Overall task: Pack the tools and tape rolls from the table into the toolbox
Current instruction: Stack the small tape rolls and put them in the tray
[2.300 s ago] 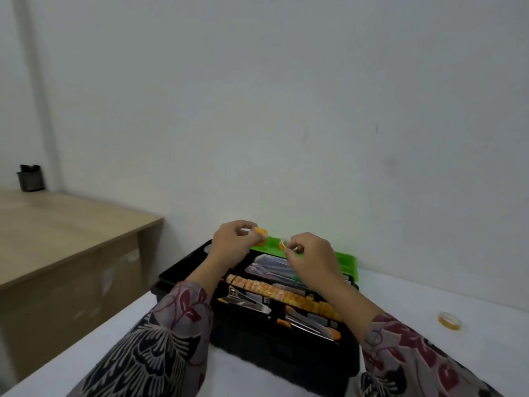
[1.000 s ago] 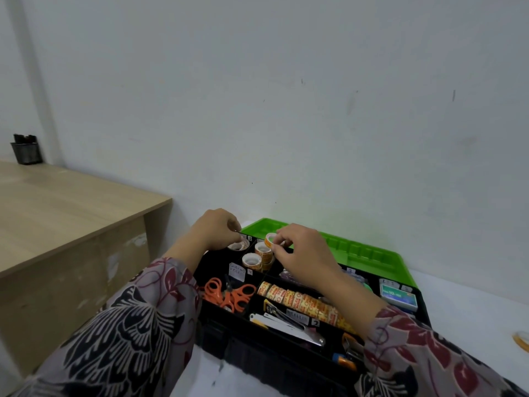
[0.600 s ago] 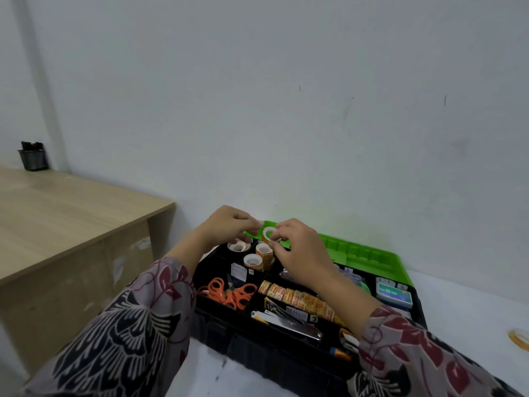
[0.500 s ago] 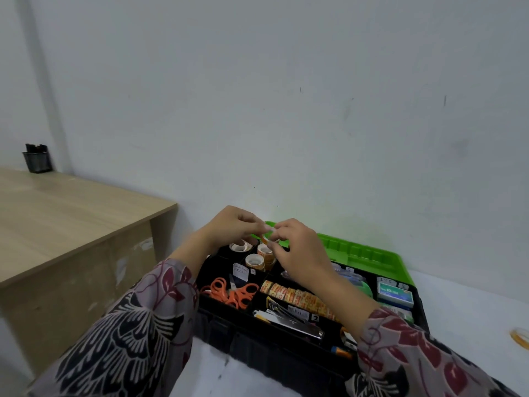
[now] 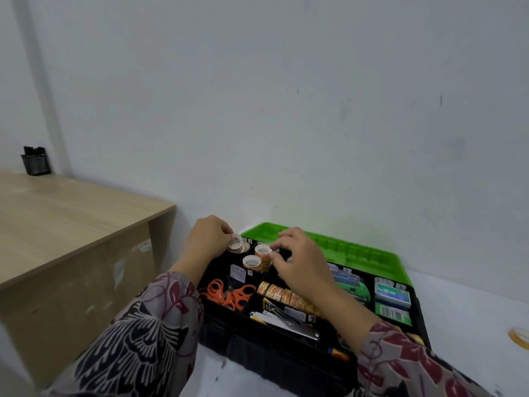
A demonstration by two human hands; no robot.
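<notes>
The black toolbox [image 5: 217, 333] stands open on the white table with its green lid [image 5: 346, 249] tipped back against the wall. My left hand [image 5: 207, 239] pinches a small pale tape roll [image 5: 237, 239] over the far left compartment, above other flat rolls [image 5: 240, 249]. My right hand [image 5: 300, 260] hovers over the tray, its fingertips touching the top of an orange tape roll stack [image 5: 263, 252]. A second stack [image 5: 252, 262] stands beside it. One loose tape roll [image 5: 519, 336] lies on the table at the far right.
The tray also holds orange scissors [image 5: 229, 293], a row of patterned tape rolls [image 5: 282, 293], a metal stapler [image 5: 289, 325], green items and staple boxes [image 5: 392, 295]. A wooden desk [image 5: 65, 222] with a black pen holder [image 5: 35, 161] stands to the left.
My hands have moved apart: the left now pinches a small roll over the far left compartment, and the right has lowered its roll onto the orange stack.
</notes>
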